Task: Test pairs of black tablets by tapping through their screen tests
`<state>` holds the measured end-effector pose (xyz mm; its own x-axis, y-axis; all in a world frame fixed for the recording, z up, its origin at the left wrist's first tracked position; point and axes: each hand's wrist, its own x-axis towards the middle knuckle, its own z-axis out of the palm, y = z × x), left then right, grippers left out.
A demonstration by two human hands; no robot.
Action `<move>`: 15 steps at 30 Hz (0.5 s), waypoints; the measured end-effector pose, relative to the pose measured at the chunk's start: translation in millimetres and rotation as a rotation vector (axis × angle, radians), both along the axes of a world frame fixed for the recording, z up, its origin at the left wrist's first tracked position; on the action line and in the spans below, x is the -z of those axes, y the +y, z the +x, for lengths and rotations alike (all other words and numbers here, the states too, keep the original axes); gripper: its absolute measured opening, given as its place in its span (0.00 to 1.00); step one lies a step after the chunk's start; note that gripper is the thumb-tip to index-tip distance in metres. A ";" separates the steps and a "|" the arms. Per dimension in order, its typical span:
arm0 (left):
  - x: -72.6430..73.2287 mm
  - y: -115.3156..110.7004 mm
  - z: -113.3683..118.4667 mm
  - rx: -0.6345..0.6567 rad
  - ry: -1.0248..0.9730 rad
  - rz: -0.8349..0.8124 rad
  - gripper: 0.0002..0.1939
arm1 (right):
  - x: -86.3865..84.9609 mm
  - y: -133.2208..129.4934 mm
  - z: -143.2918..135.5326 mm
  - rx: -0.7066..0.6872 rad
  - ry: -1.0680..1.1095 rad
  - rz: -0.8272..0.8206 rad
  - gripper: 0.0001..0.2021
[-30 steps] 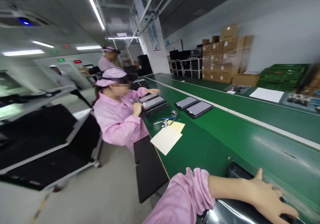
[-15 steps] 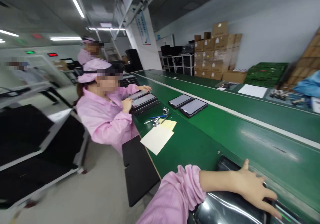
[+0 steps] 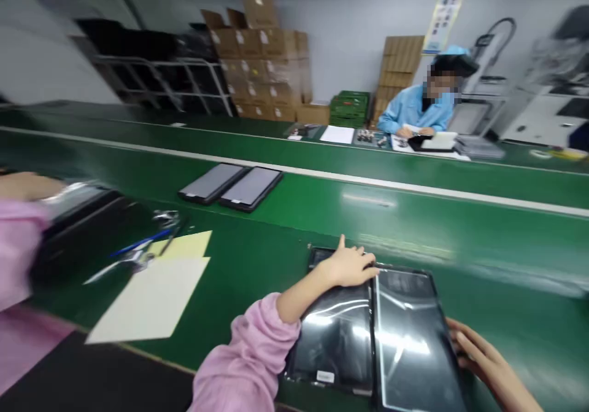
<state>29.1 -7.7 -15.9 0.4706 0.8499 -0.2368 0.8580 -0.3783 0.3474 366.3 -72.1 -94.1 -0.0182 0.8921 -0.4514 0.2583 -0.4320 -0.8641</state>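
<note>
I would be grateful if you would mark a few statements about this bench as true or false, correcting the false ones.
1. The left hand lies on the left dark panel. True.
2. The right hand holds a blue pen. False: it is at the outer edge of the right dark panel.
3. A pale sheet partly covers yellow paper. True.
4. The person across the bench wears pink. False: the clothing is light blue.

Green bench [image 3: 248, 258] bare between papers [image 3: 154, 298] and tablets [image 3: 338, 332]
</note>
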 end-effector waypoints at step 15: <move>-39.6 1.5 -95.7 -0.366 -0.022 -0.138 0.30 | -29.4 -24.8 -35.6 0.295 0.203 0.037 0.25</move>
